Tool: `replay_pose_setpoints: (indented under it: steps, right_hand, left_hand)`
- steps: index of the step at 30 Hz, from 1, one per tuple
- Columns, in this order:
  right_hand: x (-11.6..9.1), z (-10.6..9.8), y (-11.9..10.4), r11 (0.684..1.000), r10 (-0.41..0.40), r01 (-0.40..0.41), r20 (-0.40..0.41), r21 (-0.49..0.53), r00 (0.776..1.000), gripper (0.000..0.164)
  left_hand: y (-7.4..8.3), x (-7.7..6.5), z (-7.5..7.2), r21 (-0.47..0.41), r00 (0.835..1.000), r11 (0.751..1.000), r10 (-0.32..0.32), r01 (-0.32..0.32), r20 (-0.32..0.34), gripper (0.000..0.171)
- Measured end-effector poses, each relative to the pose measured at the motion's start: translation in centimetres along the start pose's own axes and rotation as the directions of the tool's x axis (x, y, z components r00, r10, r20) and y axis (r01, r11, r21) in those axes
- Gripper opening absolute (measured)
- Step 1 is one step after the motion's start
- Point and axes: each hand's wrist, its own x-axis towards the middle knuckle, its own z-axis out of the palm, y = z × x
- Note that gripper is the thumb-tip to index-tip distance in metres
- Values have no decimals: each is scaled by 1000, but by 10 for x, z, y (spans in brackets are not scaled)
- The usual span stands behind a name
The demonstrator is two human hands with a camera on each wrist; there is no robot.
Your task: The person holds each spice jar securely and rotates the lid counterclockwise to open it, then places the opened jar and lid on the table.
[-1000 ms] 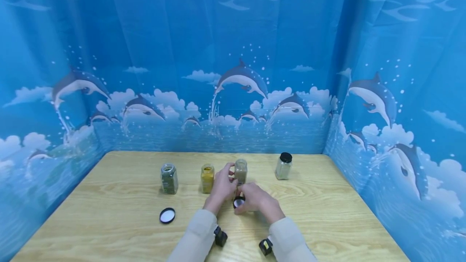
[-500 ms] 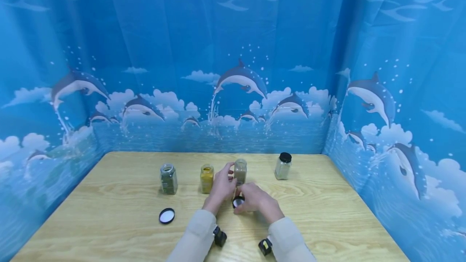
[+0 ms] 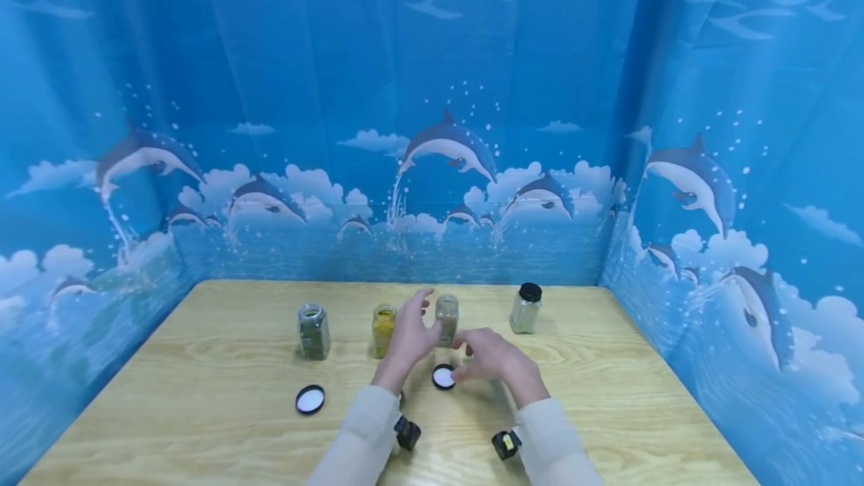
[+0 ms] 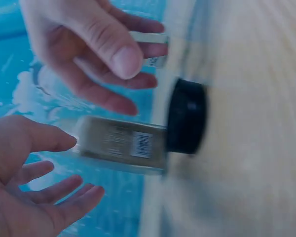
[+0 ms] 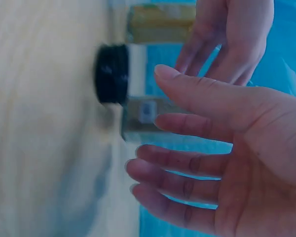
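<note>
A glass spice jar of greyish-brown powder (image 3: 447, 319) stands lidless between the hands. Its mouth points left in the sideways left wrist view. Just left of it, my left hand (image 3: 409, 340) has its fingers spread, the thumb close to the glass; whether it touches I cannot tell. In front of the jar a black lid (image 3: 443, 376) lies with its white inside up. My right hand (image 3: 499, 363) hovers by this lid and holds nothing. Loose, apart fingers (image 5: 182, 190) show in the right wrist view.
Left of the hands stand an uncapped jar of yellow powder (image 3: 384, 327) and an uncapped jar of dark green flakes (image 3: 313, 336). Another black lid (image 3: 310, 400) lies white side up at the front left. A black-capped jar (image 3: 526, 309) stands back right. A dolphin-print curtain (image 3: 432, 246) surrounds the table.
My right hand has let go of the black lid, now on the table, and drawn off to the right. The left fingers have loosened from the greyish-brown jar and risen slightly.
</note>
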Motion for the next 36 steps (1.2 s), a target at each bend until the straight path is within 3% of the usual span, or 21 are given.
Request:
replay_pose_setpoints:
  steps: [6, 11, 15, 24, 36]
  right_hand:
    - [-10, -24, 16, 998, 58, -57, -24, 11, 998, 47]
    - [-22, -46, 37, 996, 86, -86, -50, -1, 995, 47]
    - [-33, -60, 57, 995, 96, -98, -90, -9, 991, 47]
    - [-55, -76, 88, 988, 155, -155, -135, 14, 979, 48]
    - [-67, -84, 110, 983, 182, -176, -185, 48, 966, 48]
  left_hand:
    - [25, 1, -7, -1, 995, 996, 87, -87, -57, 53]
    - [44, 3, -5, -66, 995, 993, 98, -98, -8, 50]
    - [56, 7, 3, -62, 994, 994, 91, -87, 65, 49]
    - [71, 25, 37, 41, 968, 989, 132, -143, 214, 49]
    - [65, 55, 96, 35, 938, 998, 40, -56, 345, 55]
